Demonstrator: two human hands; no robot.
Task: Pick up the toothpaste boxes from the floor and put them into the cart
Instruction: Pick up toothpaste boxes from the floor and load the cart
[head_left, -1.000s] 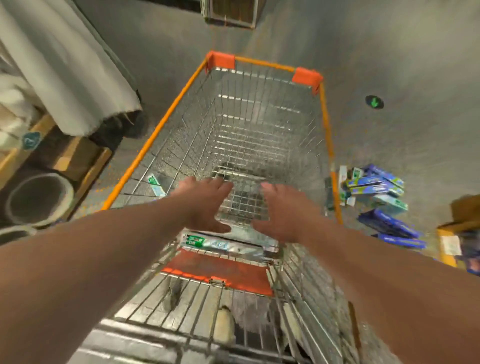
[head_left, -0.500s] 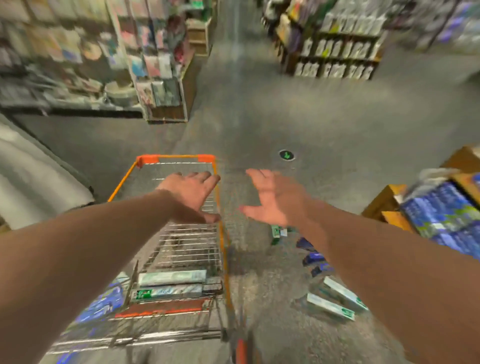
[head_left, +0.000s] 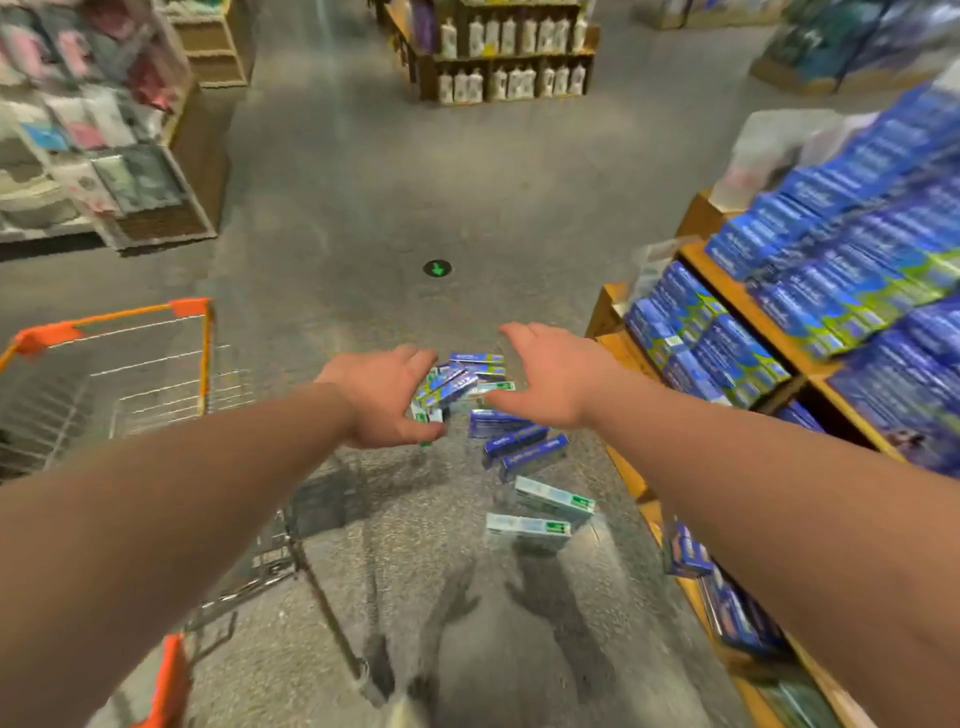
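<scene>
Left hand (head_left: 382, 400) and right hand (head_left: 553, 379) hover spread, holding nothing, over toothpaste boxes (head_left: 511, 441) scattered on the floor (head_left: 415, 561). The pile lies between the cart (head_left: 207, 353), whose orange rim is at left, and the shelf (head_left: 628, 473) edge at right. The aisle runs on beyond.

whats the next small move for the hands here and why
Probably lower both and close them round the heaped toothpaste boxes: the left hand and right hand hang open either side of the heap, holding nothing, with the cart to the left.
</scene>
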